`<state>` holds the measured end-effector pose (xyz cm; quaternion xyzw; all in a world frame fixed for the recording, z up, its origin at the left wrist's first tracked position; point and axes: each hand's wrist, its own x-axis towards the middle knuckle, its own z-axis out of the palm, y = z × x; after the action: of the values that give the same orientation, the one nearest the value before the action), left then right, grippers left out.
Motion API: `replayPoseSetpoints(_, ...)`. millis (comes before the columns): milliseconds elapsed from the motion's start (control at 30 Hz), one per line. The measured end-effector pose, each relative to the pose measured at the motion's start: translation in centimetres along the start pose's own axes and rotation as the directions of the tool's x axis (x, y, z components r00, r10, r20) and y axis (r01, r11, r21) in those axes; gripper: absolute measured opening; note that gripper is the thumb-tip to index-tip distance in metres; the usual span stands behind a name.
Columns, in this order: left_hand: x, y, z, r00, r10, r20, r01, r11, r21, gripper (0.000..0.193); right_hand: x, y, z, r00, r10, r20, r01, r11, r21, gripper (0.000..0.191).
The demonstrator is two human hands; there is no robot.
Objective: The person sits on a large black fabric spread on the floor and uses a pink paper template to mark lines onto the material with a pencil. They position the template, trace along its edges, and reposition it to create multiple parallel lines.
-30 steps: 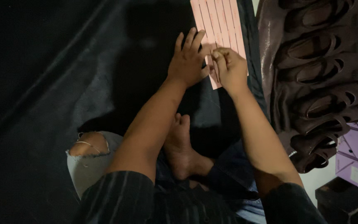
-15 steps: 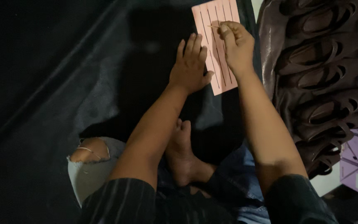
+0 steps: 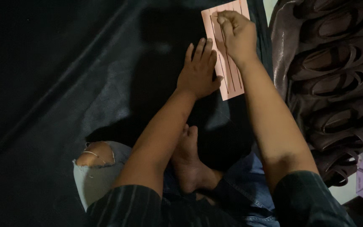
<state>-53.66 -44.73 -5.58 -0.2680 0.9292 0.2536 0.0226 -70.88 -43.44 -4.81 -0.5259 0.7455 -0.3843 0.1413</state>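
Black sheet covers the floor; dark brown cut-out leather pieces stacked at right. On the sheet lies a pink slotted template. Left hand flat, fingers spread, pressing its left edge. Right hand curled near its top, fingertips pinched together; what they grip cannot be made out.
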Motion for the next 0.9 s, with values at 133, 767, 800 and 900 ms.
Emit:
replayPoseSetpoints(133, 0.2, -0.1, 0.0, 1.0, 0.017, -0.012, -0.017, 1.0, -0.006, 0.082, -1.9, -1.7, -2.2, 0.995, 0.015, 0.1, 0.006, 0.979, -0.204, 0.017)
replayPoseSetpoints(767, -0.1, 0.0, 0.2, 1.0, 0.013, 0.008, -0.012, 0.999, -0.042, 0.08, -1.4, 0.4, -2.2, 0.999, 0.052, 0.008, -0.052, 0.999, 0.013, 0.022)
replayPoseSetpoints(800, -0.2, 0.0, 0.3, 1.0, 0.017, -0.004, -0.017, 0.999, -0.049, 0.08, -2.5, 0.1, -2.7, 0.994, 0.106, 0.01, -0.106, 0.994, -0.02, 0.022)
replayPoseSetpoints(900, -0.2, 0.2, 0.9, 0.999, -0.009, 0.035, 0.008, 1.0, 0.027, 0.09, -6.2, -0.4, -3.9, 0.979, 0.201, 0.011, -0.201, 0.979, -0.042, 0.02)
